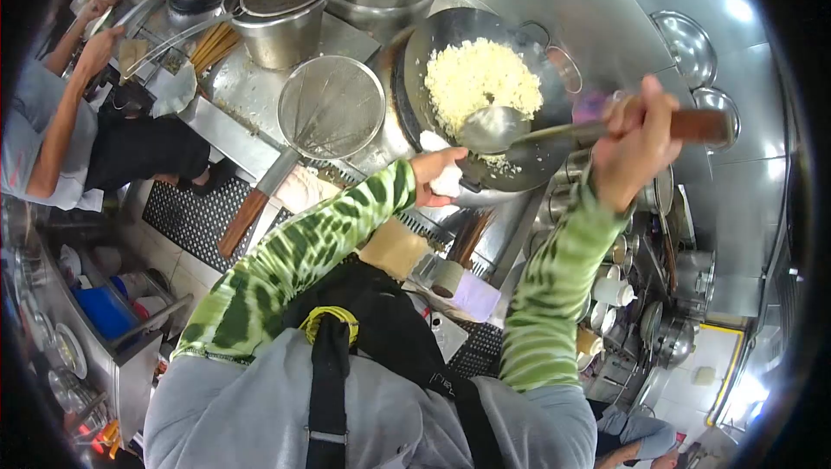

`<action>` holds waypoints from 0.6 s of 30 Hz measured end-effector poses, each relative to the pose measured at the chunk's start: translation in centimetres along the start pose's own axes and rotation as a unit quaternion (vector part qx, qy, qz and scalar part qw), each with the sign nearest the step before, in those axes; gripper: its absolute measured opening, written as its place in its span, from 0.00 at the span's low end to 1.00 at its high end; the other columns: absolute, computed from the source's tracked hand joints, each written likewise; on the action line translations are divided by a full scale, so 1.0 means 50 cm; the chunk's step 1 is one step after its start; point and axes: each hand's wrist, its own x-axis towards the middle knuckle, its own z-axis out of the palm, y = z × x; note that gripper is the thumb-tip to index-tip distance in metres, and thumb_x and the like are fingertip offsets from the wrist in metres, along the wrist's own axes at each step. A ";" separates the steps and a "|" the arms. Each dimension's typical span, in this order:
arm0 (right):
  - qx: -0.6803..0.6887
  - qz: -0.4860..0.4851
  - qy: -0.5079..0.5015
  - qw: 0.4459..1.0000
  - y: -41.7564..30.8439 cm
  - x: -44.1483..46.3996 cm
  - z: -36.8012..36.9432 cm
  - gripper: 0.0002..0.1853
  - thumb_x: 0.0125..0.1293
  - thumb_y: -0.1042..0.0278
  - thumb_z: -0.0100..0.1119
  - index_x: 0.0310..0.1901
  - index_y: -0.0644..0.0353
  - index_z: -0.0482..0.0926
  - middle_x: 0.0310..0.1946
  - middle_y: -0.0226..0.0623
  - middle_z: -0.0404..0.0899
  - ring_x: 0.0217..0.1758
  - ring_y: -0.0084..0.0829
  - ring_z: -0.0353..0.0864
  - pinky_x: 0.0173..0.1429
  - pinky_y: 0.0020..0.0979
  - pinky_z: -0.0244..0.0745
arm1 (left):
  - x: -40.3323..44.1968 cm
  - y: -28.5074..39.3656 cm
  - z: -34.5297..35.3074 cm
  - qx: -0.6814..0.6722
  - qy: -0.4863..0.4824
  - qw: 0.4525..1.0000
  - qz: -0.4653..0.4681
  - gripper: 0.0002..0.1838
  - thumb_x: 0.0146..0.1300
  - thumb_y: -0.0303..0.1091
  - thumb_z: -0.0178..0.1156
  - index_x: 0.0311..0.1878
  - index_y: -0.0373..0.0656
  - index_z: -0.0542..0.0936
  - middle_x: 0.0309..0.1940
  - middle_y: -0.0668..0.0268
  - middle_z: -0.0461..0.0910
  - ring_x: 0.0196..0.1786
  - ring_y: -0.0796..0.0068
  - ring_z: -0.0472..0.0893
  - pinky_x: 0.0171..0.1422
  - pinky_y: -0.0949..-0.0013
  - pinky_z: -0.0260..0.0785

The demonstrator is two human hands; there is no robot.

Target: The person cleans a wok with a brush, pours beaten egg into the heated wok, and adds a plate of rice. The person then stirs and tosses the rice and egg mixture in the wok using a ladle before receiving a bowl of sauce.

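A large dark wok (424, 45) sits on the stove, with a heap of pale yellow, grainy food (472, 75) that looks like fried rice. My right hand (636, 144) is wrapped round the wooden-ended handle of a metal ladle (495, 129). The ladle's bowl lies against the near side of the food. At the wok's near rim, my left hand (433, 176) is closed on a folded white cloth (446, 181), which presses against the edge. The wok's handle under the cloth is mostly hidden.
Left of the wok, a wire-mesh strainer (331, 107) with a wooden handle rests on the counter. Behind it stand metal pots (281, 36). A co-worker (65, 122) handles long tools at another wok at far left. Bowls and containers (613, 291) line the right side.
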 end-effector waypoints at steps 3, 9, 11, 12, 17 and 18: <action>0.014 0.030 -0.023 0.999 0.111 -0.019 -0.006 0.09 0.58 0.75 0.61 0.24 0.61 0.71 0.13 0.28 0.65 0.12 0.23 0.64 0.20 0.25 0.63 | 0.002 0.001 0.018 0.027 0.045 0.999 0.004 0.15 0.60 0.52 0.62 0.42 0.53 0.78 0.31 0.73 0.80 0.33 0.76 0.80 0.33 0.67 0.75; -0.036 -0.014 -0.029 0.999 0.073 0.112 0.029 0.07 0.56 0.71 0.64 0.29 0.62 0.75 0.16 0.27 0.68 0.14 0.21 0.66 0.18 0.26 0.65 | 0.021 -0.012 0.009 -0.051 0.039 0.996 0.069 0.10 0.56 0.32 0.58 0.42 0.43 0.77 0.35 0.59 0.78 0.36 0.63 0.80 0.42 0.51 0.80; -0.021 -0.015 -0.041 0.999 0.173 0.077 0.020 0.06 0.56 0.74 0.64 0.32 0.64 0.76 0.16 0.28 0.69 0.15 0.22 0.68 0.20 0.26 0.64 | 0.009 -0.003 0.021 -0.017 0.067 0.997 0.045 0.10 0.56 0.31 0.58 0.42 0.43 0.76 0.34 0.59 0.77 0.35 0.63 0.80 0.39 0.53 0.80; -0.018 -0.013 -0.041 0.999 0.194 0.064 0.007 0.05 0.57 0.75 0.63 0.33 0.65 0.77 0.16 0.29 0.70 0.15 0.22 0.69 0.20 0.26 0.64 | 0.010 -0.027 0.022 -0.011 0.072 0.997 0.035 0.10 0.56 0.31 0.58 0.42 0.43 0.77 0.34 0.59 0.78 0.35 0.64 0.80 0.37 0.53 0.80; -0.234 -0.169 0.010 0.957 0.137 0.234 -0.072 0.05 0.58 0.75 0.60 0.36 0.66 0.80 0.18 0.29 0.72 0.15 0.23 0.71 0.22 0.25 0.71 | 0.016 0.007 0.017 0.028 0.095 0.994 0.043 0.13 0.56 0.31 0.58 0.45 0.43 0.77 0.38 0.61 0.78 0.38 0.65 0.78 0.33 0.57 0.78; -0.250 -0.260 0.047 0.932 0.180 0.268 -0.114 0.06 0.58 0.74 0.60 0.35 0.66 0.80 0.20 0.31 0.73 0.15 0.24 0.71 0.22 0.25 0.72 | 0.025 0.006 0.012 0.011 0.090 0.995 0.046 0.14 0.55 0.31 0.59 0.47 0.44 0.78 0.40 0.61 0.76 0.38 0.63 0.78 0.33 0.56 0.78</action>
